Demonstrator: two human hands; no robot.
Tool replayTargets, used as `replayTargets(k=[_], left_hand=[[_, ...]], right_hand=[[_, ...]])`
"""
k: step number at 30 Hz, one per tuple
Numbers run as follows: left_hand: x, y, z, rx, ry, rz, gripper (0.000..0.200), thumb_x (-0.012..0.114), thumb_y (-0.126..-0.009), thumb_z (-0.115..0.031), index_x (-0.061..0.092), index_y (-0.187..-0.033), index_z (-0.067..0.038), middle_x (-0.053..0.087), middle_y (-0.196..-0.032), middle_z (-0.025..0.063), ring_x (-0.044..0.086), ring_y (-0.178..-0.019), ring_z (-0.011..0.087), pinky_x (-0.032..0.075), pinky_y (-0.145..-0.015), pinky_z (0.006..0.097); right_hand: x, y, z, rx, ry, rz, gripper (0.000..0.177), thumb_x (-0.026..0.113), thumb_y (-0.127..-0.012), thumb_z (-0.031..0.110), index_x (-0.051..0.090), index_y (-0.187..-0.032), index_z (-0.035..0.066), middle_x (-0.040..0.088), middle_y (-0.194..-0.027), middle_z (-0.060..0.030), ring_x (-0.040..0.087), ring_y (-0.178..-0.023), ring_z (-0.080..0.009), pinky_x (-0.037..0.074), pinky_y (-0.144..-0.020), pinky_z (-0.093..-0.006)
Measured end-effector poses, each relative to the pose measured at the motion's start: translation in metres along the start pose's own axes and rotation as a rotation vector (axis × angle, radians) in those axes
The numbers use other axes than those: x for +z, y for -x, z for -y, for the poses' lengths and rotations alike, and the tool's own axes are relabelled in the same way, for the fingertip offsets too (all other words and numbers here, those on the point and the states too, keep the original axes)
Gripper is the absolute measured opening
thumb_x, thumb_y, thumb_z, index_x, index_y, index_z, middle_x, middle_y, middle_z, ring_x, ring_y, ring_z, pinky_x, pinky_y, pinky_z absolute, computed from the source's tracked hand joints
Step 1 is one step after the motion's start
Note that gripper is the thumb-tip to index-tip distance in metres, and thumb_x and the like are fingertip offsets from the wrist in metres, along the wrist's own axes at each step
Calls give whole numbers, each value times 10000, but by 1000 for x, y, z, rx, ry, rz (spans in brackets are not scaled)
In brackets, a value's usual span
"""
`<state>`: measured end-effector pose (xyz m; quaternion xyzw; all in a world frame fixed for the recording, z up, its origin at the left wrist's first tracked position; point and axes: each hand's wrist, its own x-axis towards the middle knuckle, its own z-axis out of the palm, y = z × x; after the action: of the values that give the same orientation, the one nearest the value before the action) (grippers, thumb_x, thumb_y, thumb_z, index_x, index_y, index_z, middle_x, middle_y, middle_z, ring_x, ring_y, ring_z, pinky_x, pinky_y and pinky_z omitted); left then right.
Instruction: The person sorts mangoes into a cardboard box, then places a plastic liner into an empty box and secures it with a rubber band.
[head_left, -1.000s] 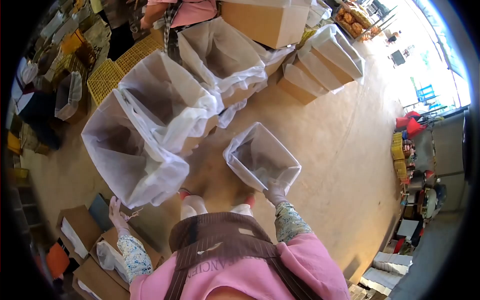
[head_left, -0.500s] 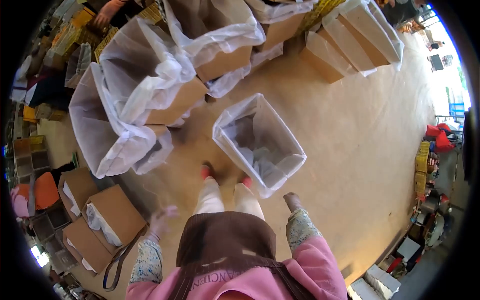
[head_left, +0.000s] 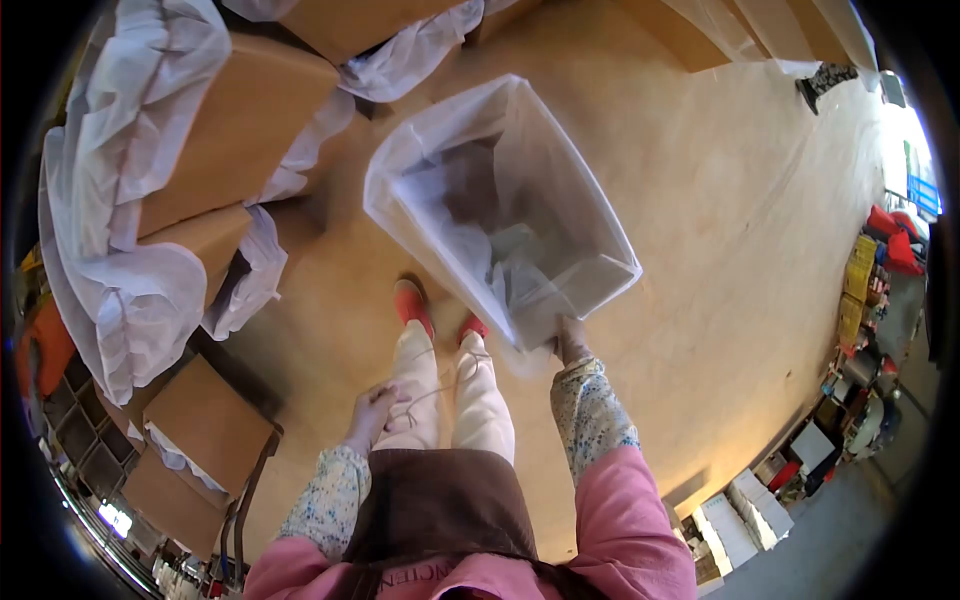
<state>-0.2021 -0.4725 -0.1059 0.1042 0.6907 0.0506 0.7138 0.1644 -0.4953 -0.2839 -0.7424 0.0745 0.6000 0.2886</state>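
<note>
A carton lined with white translucent plastic (head_left: 590,205) stands on the floor (head_left: 720,250) before me, its top open and some loose plastic at the bottom. My right hand (head_left: 571,342) is at its near corner, fingers closed on the plastic liner and partly hidden by it. Over my thigh, my left hand (head_left: 374,414) is closed on a thin string (head_left: 412,398), which trails towards my other leg. Its far end is hard to make out.
More lined cartons (head_left: 240,115) are grouped at the upper left, others (head_left: 690,30) at the top right. Flattened or tilted cardboard boxes (head_left: 205,425) lie at the lower left. A person's foot (head_left: 815,88) shows at the upper right. Crates and goods line the right edge.
The lined carton appears larger and closer. My right hand has moved up to its corner and taken hold of the liner. My left hand has come inward over my leg, its fingers now closed.
</note>
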Motion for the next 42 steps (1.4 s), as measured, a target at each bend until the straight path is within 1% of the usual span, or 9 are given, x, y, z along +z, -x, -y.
replayTargets(k=[2, 11, 13, 16, 21, 25, 28, 39, 42], left_hand=[[7, -32, -4, -16, 43, -40, 296, 530, -865, -191, 548, -1105, -18, 622, -895, 95, 420, -438, 60, 352, -387, 196], [24, -122, -8, 228, -278, -4, 400, 629, -786, -141, 498, -1158, -80, 541, -747, 14, 422, -454, 56, 308, -375, 215], [7, -137, 4, 318, -491, -105, 441, 634, -779, -136, 477, -1186, -74, 540, -749, 13, 408, -458, 54, 308, -373, 224], [-10, -128, 0, 281, -353, -137, 448, 581, -823, -164, 442, -1241, -84, 571, -830, 29, 368, -432, 59, 308, -372, 221], [-40, -128, 23, -100, 173, -159, 504, 489, -878, -410, 395, -1272, -109, 583, -972, 34, 355, -464, 51, 313, -403, 220], [-48, -138, 50, -289, 447, 181, 372, 484, -893, -367, 463, -1178, -128, 477, -787, -39, 331, -494, 44, 306, -450, 202], [-46, -132, 58, -306, 700, 245, 263, 510, -891, -275, 499, -1112, -130, 415, -713, -51, 337, -516, 50, 294, -461, 188], [-52, -120, 49, -239, 351, 223, 214, 577, -738, 28, 539, -930, -58, 504, -657, 15, 418, -482, 97, 303, -411, 233], [-47, -122, 44, -222, 215, 247, 185, 577, -714, 40, 548, -882, -31, 527, -637, 34, 435, -442, 103, 300, -378, 243]], right_hand=[[14, 7, -16, 145, 48, -36, 270, 470, -845, 173, 501, -1066, 22, 580, -962, -119, 603, -779, -270, 536, -615, -394], [151, 85, -118, 401, -666, -141, 289, 527, -859, 260, 493, -1058, 52, 568, -990, -101, 555, -929, -235, 479, -808, -376], [160, 130, -65, 657, -185, 541, 296, 529, -863, 264, 512, -1059, 42, 594, -980, -119, 594, -851, -211, 498, -734, -341], [146, 130, -35, 273, 357, 411, 221, 501, -881, 208, 590, -978, 29, 642, -789, -104, 616, -663, -163, 502, -584, -280], [51, 105, -2, -488, -124, -467, 252, 485, -875, 166, 534, -1086, 36, 596, -855, -58, 545, -726, -125, 450, -645, -258], [-17, 82, -37, -180, -147, -393, 407, 547, -842, 206, 428, -1213, 88, 565, -1017, -46, 546, -873, -134, 440, -757, -302], [-20, 87, -50, 265, -446, 478, 551, 569, -814, 193, 332, -1308, 137, 490, -1212, -46, 507, -1074, -194, 395, -937, -356], [-59, 74, -99, 140, -389, 151, 406, 467, -718, -31, 510, -1117, 31, 562, -1050, -73, 534, -991, -255, 450, -873, -393], [-74, 68, -97, -102, 287, 278, 447, 424, -679, -66, 518, -1106, 27, 562, -1067, -96, 524, -1009, -279, 454, -871, -401]])
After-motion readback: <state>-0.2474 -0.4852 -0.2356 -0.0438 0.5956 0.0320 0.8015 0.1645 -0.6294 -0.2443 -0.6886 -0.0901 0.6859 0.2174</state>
